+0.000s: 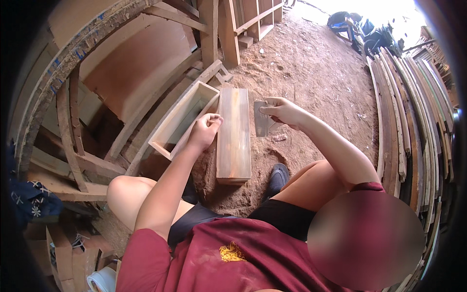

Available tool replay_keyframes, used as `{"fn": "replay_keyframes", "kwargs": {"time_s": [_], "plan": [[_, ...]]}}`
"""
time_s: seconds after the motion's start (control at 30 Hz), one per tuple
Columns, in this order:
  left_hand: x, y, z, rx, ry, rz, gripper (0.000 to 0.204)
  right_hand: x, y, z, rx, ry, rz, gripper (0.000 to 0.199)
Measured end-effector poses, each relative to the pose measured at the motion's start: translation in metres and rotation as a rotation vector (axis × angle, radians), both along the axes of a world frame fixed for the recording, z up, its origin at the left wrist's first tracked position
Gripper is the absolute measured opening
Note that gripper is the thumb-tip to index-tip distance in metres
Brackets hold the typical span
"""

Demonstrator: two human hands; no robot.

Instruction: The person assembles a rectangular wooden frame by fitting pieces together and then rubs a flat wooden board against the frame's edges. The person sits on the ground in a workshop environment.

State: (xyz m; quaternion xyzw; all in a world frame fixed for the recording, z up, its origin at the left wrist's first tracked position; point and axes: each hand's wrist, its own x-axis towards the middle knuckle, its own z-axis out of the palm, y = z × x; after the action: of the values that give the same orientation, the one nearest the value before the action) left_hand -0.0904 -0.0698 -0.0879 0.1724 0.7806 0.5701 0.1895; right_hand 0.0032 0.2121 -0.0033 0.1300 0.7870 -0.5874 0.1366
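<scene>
A long wooden box (234, 141) lies on the ground between my legs, its smooth pale face upward. My right hand (287, 112) is just right of the box, thumb and fingers pinching a thin grey rectangular plate (261, 121) that looks like a scraper blade. Over the box's left edge my left hand (205, 131) is curled, thumb against fingers. Whether anything is held there I cannot make out. Beside that hand, to the left, an open-topped wooden box (160, 146) lies at a slant, showing its hollow inside.
Wooden frames (73, 121) stand along the left. Stacked planks (413, 126) line the right side. Dusty brown ground (316, 63) stretches ahead, with a small chip (279, 137) near the box. Dark bundled items (369, 36) sit at the far right.
</scene>
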Motion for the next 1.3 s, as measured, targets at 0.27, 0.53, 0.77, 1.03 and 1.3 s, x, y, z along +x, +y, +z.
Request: {"fn": "replay_keyframes", "kwargs": {"time_s": [0.27,0.53,0.77,1.03,1.3], "plan": [[0.065,-0.012,-0.084,0.118,-0.260,0.340,0.046,0.009,-0.051,-0.066,0.690,0.369,0.261,0.019],[0.068,0.004,-0.131,0.059,-0.172,0.375,0.047,0.055,-0.068,-0.131,0.875,0.695,0.592,0.047],[0.060,0.008,-0.121,0.297,-0.404,0.228,0.059,0.032,-0.081,-0.115,1.182,0.401,1.026,0.049],[0.056,0.007,-0.130,0.299,-0.373,0.205,0.059,0.026,-0.094,-0.121,1.109,0.698,1.006,0.052],[0.052,-0.003,-0.125,-0.022,-0.124,0.158,0.066,0.029,-0.099,-0.111,1.085,0.919,0.898,0.038]]}}
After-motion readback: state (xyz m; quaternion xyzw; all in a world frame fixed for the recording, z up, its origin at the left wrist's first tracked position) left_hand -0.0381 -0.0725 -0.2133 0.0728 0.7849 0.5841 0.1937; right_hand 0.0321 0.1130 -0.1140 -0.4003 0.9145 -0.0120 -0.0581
